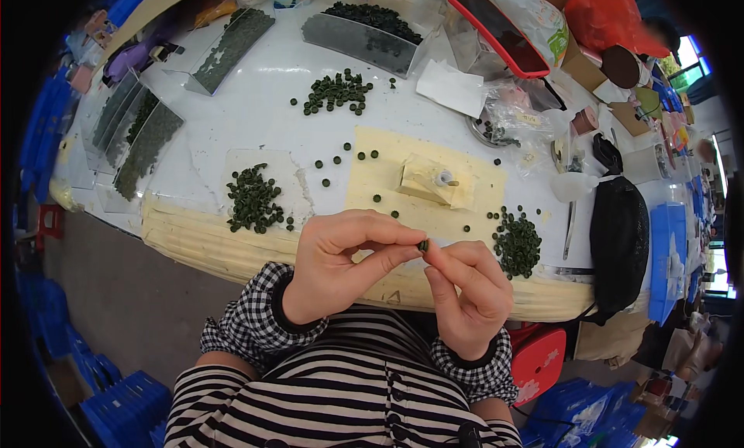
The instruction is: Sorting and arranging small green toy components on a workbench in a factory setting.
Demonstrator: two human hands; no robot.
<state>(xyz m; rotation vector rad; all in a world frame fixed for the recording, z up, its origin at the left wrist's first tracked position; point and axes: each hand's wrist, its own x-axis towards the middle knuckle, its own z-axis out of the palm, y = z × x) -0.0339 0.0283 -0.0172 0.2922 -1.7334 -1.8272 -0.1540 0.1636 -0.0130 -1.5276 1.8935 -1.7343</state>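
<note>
Between the thumb and forefinger of my left hand [335, 263] is a small dark green round part [423, 246]. My right hand [474, 287] meets it from the other side, with its forefinger tip against the part and the other fingers curled in. Just beyond my hands, a small block wrapped in cream tape [422, 186] carries a short pale upright peg [443, 177]. It sits on a cream-taped patch [372, 169] of the white table. Loose parts of the same kind lie in a pile [254, 200] on the left and another pile [518, 245] on the right.
Farther back lie another pile of green parts [339, 91] and clear trays of them [360, 41]. A red-edged phone [500, 36] leans at the back right above a white tissue [451, 87]. Tweezers [570, 229] and a black pouch [620, 239] lie right. The table's front edge [201, 235] is taped.
</note>
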